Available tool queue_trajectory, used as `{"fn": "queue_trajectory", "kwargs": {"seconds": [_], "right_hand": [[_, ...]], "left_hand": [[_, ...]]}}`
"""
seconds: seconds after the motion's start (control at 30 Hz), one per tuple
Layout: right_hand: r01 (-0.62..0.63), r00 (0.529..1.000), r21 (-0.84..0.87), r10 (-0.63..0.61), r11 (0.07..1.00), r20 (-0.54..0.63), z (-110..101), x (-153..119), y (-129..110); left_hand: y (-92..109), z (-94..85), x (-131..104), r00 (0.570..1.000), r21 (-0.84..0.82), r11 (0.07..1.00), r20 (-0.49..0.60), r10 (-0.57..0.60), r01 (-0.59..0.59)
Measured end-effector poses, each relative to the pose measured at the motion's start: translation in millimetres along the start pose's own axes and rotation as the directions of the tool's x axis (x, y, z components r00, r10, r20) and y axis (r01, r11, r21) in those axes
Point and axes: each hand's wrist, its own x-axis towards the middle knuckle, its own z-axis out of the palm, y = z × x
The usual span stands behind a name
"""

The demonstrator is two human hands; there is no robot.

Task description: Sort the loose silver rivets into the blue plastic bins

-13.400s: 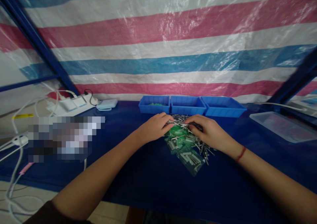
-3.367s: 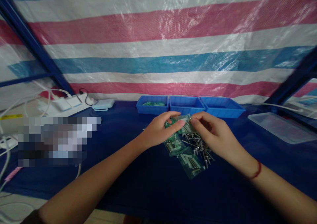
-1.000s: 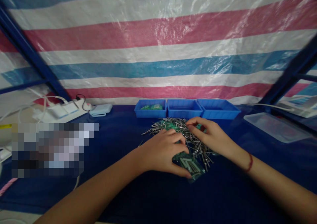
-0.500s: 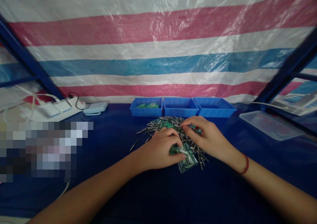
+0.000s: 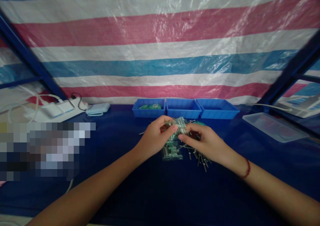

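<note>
Where both hands' fingers (image 5: 170, 133) pinch it, clear packet (image 5: 180, 125), crinkled, shiny, faintly green.

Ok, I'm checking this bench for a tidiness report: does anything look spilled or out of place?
Possibly the loose metal pins: they lie scattered straight on the blue table, pointing every way, outside the blue bins. I see no clear damage.

Metal pins (image 5: 203, 160), nearer than the middle blue bin (image 5: 183, 114): partly covered by left hand (image 5: 157, 133) and right hand (image 5: 209, 141); too crowded to count. Clear packet (image 5: 181, 123), just nearer than that bin: contents partly masked. Pixelated patch (image 5: 53, 149), left of it: unreadable. White cables (image 5: 18, 103), farther left: cut by edge.
</note>
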Motion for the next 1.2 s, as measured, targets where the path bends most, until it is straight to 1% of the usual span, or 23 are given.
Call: {"fn": "queue_trajectory", "kwargs": {"seconds": [0.07,0.13,0.2,0.3,0.37,0.4,0.5,0.53,0.6,0.63,0.67,0.73,0.77,0.8,0.87,0.9,0.97,1.0,1.03,1.07,1.1,1.13,1.2], "right_hand": [[0.0,0.999,-0.007,-0.001,1.0,-0.049,1.3,-0.4,1.3],[0.029,0.989,-0.044,-0.035,0.999,-0.145,-0.7,-0.9,1.2],[0.126,0.962,-0.137,-0.155,0.982,-0.226,-5.1,-1.9,-0.5],[0.321,0.883,-0.303,-0.399,0.897,-0.248,-11.9,-4.5,-5.2],[0.388,0.838,-0.358,-0.486,0.85,-0.247,-14.3,-6.4,-8.4],[0.402,0.826,-0.371,-0.506,0.837,-0.247,-14.7,-7.1,-9.7],[0.414,0.824,-0.392,-0.521,0.822,-0.223,-13.9,-7.7,-11.3],[0.407,0.829,-0.396,-0.515,0.823,-0.219,-13.3,-7.4,-11.0],[0.352,0.855,-0.387,-0.461,0.852,-0.238,-11.9,-6.6,-9.8],[0.3,0.874,-0.364,-0.407,0.882,-0.266,-11.1,-6.2,-9.2],[0.235,0.895,-0.325,-0.335,0.916,-0.296,-10.4,-6.0,-8.9],[0.091,0.929,-0.19,-0.152,0.978,-0.337,-8.6,-5.9,-9.5],[0.027,0.942,-0.1,-0.059,0.995,-0.331,-7.4,-5.8,-10.7],[-0.029,0.954,0.002,0.028,1.0,-0.299,-5.9,-5.6,-12.3],[-0.134,0.97,0.242,0.177,0.961,-0.167,-1.8,-4.9,-16.0],[-0.183,0.969,0.372,0.232,0.91,-0.09,0.6,-4.5,-17.4],[-0.256,0.953,0.595,0.301,0.762,0.023,4.9,-3.3,-17.9],[-0.272,0.944,0.665,0.325,0.695,0.046,6.4,-2.6,-16.9],[-0.271,0.938,0.702,0.344,0.659,0.039,6.9,-1.8,-15.1],[-0.26,0.934,0.705,0.357,0.659,0.011,6.5,-0.7,-12.9],[-0.243,0.931,0.683,0.364,0.689,-0.036,5.2,0.8,-10.3],[-0.221,0.927,0.641,0.362,0.735,-0.095,3.0,3.1,-7.9],[-0.18,0.916,0.522,0.335,0.834,-0.22,-2.4,10.5,-4.4]], "left_hand": [[2.2,1.6,-1.2,1.0,-0.007,1.0,0.005,0.007,-0.007],[4.8,2.9,-1.4,1.0,-0.007,1.0,-0.012,-0.01,0.01],[6.8,3.8,-0.5,0.998,-0.036,0.998,-0.043,-0.051,0.05],[8.1,4.7,0.7,0.99,-0.11,0.986,-0.053,-0.131,0.125],[8.9,5.1,0.1,0.985,-0.136,0.976,-0.008,-0.171,0.168],[9.5,5.4,-0.6,0.983,-0.143,0.973,0.033,-0.179,0.182],[12.1,6.2,-3.3,0.972,-0.165,0.967,0.167,-0.165,0.193],[13.1,6.5,-3.8,0.971,-0.176,0.967,0.186,-0.152,0.185],[14.3,6.6,-3.8,0.977,-0.213,0.964,0.175,-0.125,0.162],[14.3,6.4,-3.3,0.982,-0.234,0.961,0.152,-0.113,0.147],[13.8,5.9,-2.5,0.987,-0.248,0.961,0.126,-0.097,0.126],[11.6,4.1,-0.9,0.997,-0.236,0.97,0.068,-0.048,0.063],[10.3,2.9,-0.3,0.999,-0.199,0.98,0.034,-0.013,0.02],[9.0,1.6,0.0,1.0,-0.135,0.99,-0.005,0.029,-0.029],[7.4,-0.7,-0.2,0.987,0.062,0.988,-0.063,0.146,-0.142],[7.3,-1.7,-0.7,0.972,0.17,0.962,-0.064,0.225,-0.212],[8.2,-2.9,-2.0,0.918,0.343,0.861,0.011,0.396,-0.375],[9.0,-3.2,-2.7,0.882,0.4,0.797,0.068,0.466,-0.452],[9.8,-3.5,-3.3,0.85,0.45,0.736,0.119,0.513,-0.506],[10.4,-3.7,-3.9,0.83,0.499,0.684,0.147,0.538,-0.532],[10.8,-4.1,-4.4,0.824,0.548,0.648,0.15,0.546,-0.529],[10.8,-4.5,-4.8,0.83,0.589,0.63,0.134,0.542,-0.506],[9.5,-5.6,-5.6,0.85,0.63,0.633,0.085,0.52,-0.45]]}}
